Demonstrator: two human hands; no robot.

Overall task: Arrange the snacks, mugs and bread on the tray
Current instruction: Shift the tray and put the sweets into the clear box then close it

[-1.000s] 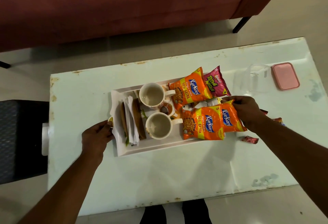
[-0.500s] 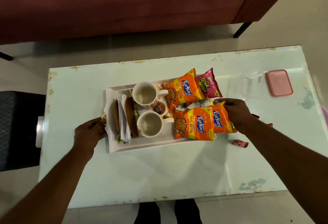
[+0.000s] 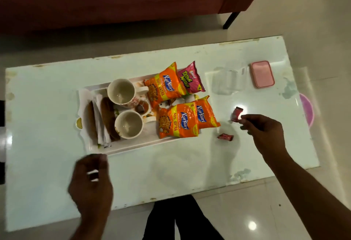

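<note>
A white tray (image 3: 133,145) sits mid-table. On it are two empty white mugs (image 3: 121,91) (image 3: 129,123), bread rolls (image 3: 108,118) wrapped in paper at its left end, and a small strainer (image 3: 141,106). Three orange snack packets (image 3: 164,87) (image 3: 178,123) (image 3: 206,114) and a pink one (image 3: 190,78) lie on its right end, some overhanging the rim. A red wrapped candy (image 3: 236,113) lies right of the tray, with the spread fingertips of my right hand (image 3: 264,127) at its edge. Another candy (image 3: 225,136) lies nearer. My left hand (image 3: 93,179), blurred and empty, hovers in front of the tray.
A clear plastic box (image 3: 228,82) and its pink lid (image 3: 262,77) sit at the table's far right. A pink round object (image 3: 307,110) pokes out past the right edge. A maroon sofa (image 3: 114,2) stands behind the table, and my legs (image 3: 171,220) are at the near edge.
My left hand let go of the tray's left end and pulled back toward me. My right hand left the orange packets and moved right to the red candy.
</note>
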